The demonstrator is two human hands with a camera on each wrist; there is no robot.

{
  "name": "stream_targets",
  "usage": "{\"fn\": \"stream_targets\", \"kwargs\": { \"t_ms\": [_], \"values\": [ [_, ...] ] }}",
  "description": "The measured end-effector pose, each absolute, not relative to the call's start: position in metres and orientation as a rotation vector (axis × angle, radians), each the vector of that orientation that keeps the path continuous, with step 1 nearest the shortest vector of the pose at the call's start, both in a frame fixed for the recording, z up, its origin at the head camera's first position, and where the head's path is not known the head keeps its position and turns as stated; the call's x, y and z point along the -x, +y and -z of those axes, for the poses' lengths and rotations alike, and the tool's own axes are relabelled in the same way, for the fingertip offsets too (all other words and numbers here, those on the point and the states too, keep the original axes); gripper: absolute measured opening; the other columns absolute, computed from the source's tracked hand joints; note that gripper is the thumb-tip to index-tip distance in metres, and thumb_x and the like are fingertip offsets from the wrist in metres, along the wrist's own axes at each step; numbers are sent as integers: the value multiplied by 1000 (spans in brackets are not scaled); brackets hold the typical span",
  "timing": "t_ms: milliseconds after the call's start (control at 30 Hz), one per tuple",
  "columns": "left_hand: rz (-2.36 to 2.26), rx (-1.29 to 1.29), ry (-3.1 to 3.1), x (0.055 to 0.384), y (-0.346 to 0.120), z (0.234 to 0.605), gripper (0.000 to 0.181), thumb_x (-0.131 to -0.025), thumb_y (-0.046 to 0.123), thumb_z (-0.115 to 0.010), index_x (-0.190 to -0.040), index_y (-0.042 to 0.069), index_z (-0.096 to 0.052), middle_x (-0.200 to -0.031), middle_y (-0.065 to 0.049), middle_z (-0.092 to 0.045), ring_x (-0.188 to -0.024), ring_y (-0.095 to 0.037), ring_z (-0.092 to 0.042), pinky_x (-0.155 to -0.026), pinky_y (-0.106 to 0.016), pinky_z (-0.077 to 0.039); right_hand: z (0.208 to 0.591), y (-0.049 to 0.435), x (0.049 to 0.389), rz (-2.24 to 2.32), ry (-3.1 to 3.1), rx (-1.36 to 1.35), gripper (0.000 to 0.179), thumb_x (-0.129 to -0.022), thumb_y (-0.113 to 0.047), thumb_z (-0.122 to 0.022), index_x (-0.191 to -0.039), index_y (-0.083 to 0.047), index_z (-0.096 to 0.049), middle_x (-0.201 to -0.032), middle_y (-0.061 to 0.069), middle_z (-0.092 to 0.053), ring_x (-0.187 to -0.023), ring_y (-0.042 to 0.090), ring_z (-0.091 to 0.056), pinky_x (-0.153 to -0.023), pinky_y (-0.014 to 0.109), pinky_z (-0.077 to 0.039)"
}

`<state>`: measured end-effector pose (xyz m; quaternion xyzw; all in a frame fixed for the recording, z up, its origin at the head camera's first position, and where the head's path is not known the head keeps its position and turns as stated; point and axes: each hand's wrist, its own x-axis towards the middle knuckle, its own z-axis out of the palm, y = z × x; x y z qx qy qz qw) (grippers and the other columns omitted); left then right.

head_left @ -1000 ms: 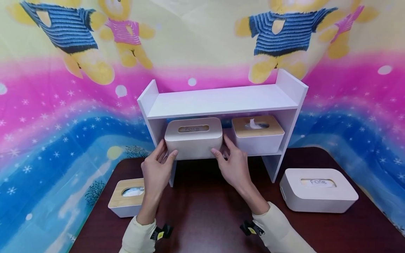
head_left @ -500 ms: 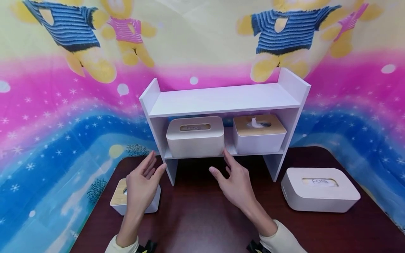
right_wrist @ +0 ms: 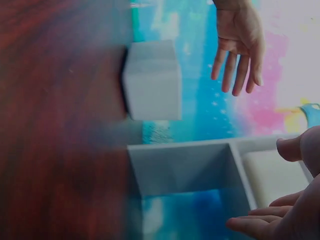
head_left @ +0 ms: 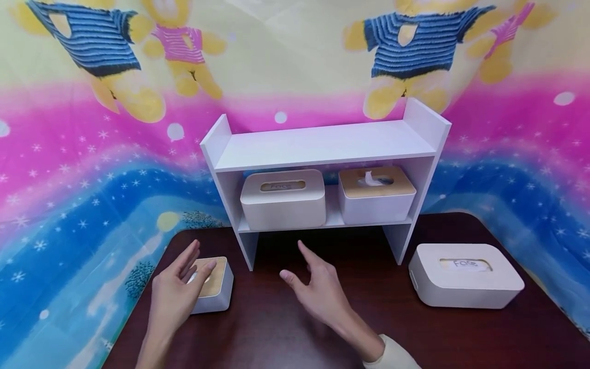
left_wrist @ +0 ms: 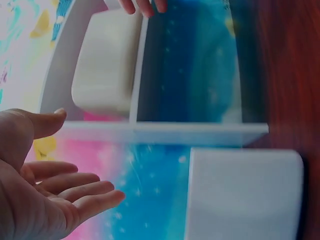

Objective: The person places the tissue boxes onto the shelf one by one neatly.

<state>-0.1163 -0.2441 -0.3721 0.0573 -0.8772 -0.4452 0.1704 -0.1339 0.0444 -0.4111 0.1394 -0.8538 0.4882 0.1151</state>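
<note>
My left hand [head_left: 177,287] is open in the air, overlapping a small tissue box [head_left: 220,287] with a wooden lid at the table's left in the head view. Its fingers spread with nothing between them in the left wrist view. My right hand [head_left: 320,289], also empty with relaxed fingers, hangs in front of the white shelf [head_left: 322,148]. A cream tissue box [head_left: 283,212] marked "Face" sits on the left of the middle shelf. Beside it, to the right, stands a white tissue box [head_left: 378,207] with a wooden lid and a tissue poking out.
Another "Face" tissue box [head_left: 465,292] rests on the right of the dark wooden table [head_left: 286,333]. Behind and around the table hangs a colourful cloth [head_left: 286,61] printed with teddy bears. The shelf's side panels reach down to the tabletop.
Both hands have let go of the cream tissue box on the shelf. The left has moved left and down over the small box; the right has drawn back toward me and left.
</note>
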Motion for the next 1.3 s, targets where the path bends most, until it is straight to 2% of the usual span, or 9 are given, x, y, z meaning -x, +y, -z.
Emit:
{"fn": "stream_targets", "kwargs": {
  "t_ms": [167, 233, 367, 533, 600, 800, 900, 1133, 1300],
  "values": [
    [1142, -298, -2633, 110, -265, 381, 77, -101, 48, -74, -167, 24, -40, -168, -14, -48, -142, -40, -60, -107, -36, -52, 425, 31, 134, -1461, -2573, -487, 79, -100, -44, -77, -162, -6, -46, -162, 14, -53, -149, 30, -54, -120, 51, -49],
    [1099, -337, -2683, 107, -275, 386, 80, -102, 52, -71, -169, 25, -37, -168, -21, -44, -140, -46, -59, -109, -52, -52, 430, 26, 135, -1463, -2597, -525, 80, -100, -45, -77, -162, -5, -47, -162, 15, -54, -149, 30, -54, -121, 52, -48],
    [1029, -372, -2753, 104, -298, 398, 88, -102, 55, -71, -171, 20, -30, -169, -27, -39, -142, -52, -54, -107, -65, -55, 437, 16, 139, -1455, -2642, -617, 81, -99, -46, -77, -162, -3, -46, -162, 15, -54, -149, 30, -54, -121, 52, -49],
    [1022, -371, -2846, 103, -323, 411, 100, -101, 58, -70, -173, 15, -16, -177, -24, -22, -151, -59, -37, -114, -70, -46, 446, 4, 147, -1438, -2712, -678, 86, -98, -49, -78, -163, -5, -45, -163, 13, -53, -149, 28, -55, -121, 51, -49],
    [1018, -368, -2893, 103, -331, 414, 104, -101, 59, -69, -174, 14, -10, -177, -27, -17, -152, -61, -32, -117, -73, -42, 448, -1, 149, -1443, -2735, -690, 86, -97, -50, -78, -164, -6, -44, -164, 12, -53, -149, 27, -54, -122, 50, -49],
    [966, -435, -3045, 108, -344, 422, 115, -100, 68, -63, -172, 11, 7, -170, -42, -16, -147, -62, -40, -113, -74, -46, 454, -17, 152, -1456, -2770, -740, 90, -96, -52, -79, -164, -6, -43, -165, 11, -52, -151, 27, -52, -123, 48, -47],
    [983, -440, -3077, 110, -347, 426, 119, -100, 69, -63, -170, 9, 12, -169, -44, -14, -147, -62, -39, -113, -73, -46, 456, -27, 153, -1478, -2784, -764, 92, -95, -53, -80, -165, -6, -42, -167, 10, -50, -153, 27, -50, -125, 47, -46],
    [1161, -372, -3023, 112, -346, 434, 126, -100, 61, -70, -166, 7, 23, -175, -32, 9, -159, -58, -19, -124, -67, -35, 460, -47, 154, -1487, -2869, -748, 98, -92, -59, -80, -168, -13, -39, -170, 6, -45, -156, 26, -46, -126, 45, -44],
    [1247, -400, -3008, 115, -344, 437, 132, -98, 60, -72, -163, 9, 30, -174, -26, 21, -162, -56, -5, -127, -69, -25, 464, -59, 155, -1501, -2912, -731, 97, -93, -58, -79, -168, -14, -37, -173, 5, -41, -158, 27, -44, -128, 46, -42]
  ]
}}
